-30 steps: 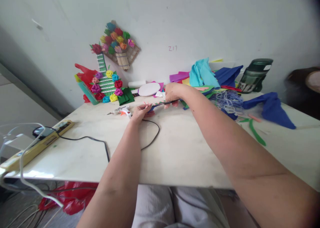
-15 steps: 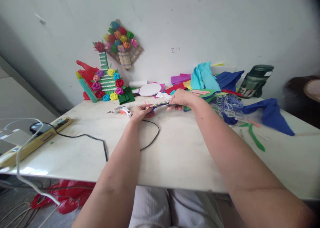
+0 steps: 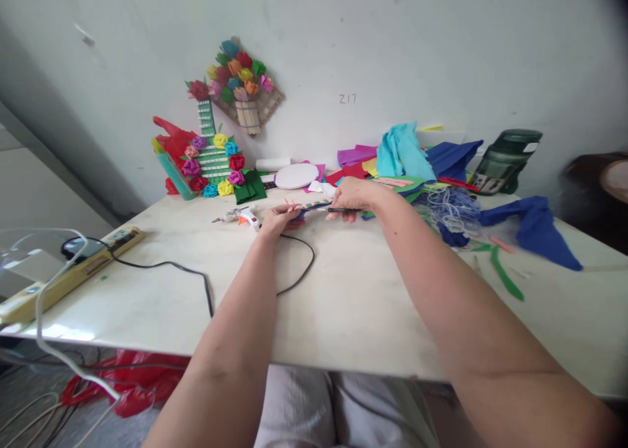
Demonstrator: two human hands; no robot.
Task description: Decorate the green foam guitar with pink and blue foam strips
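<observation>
My left hand (image 3: 279, 218) is closed on one end of a narrow strip (image 3: 314, 205) with a dark blue edge and green, pink and white bands. At the strip's other end, my right hand (image 3: 352, 199) grips a slim tool (image 3: 341, 210) with a dark handle and a thin pale tip pointing left. Its exact kind is too small to tell. The tip lies close along the strip; whether they touch I cannot tell. Just left of my left hand rests a white glue gun (image 3: 249, 219), its black cord (image 3: 311, 258) looping over the table.
Paper-flower crafts (image 3: 216, 163) stand at the back left, near a teal tube (image 3: 176, 176). Coloured crepe paper (image 3: 402, 154), tangled string (image 3: 451, 206) and green scraps (image 3: 505, 275) lie right. A dark green bottle (image 3: 507, 163) leans behind; a yellow power strip (image 3: 73, 275) lies left.
The whole view has shifted slightly, so things appear a little further right. Both hands keep their hold on the strip and the tool, with hardly any movement.
</observation>
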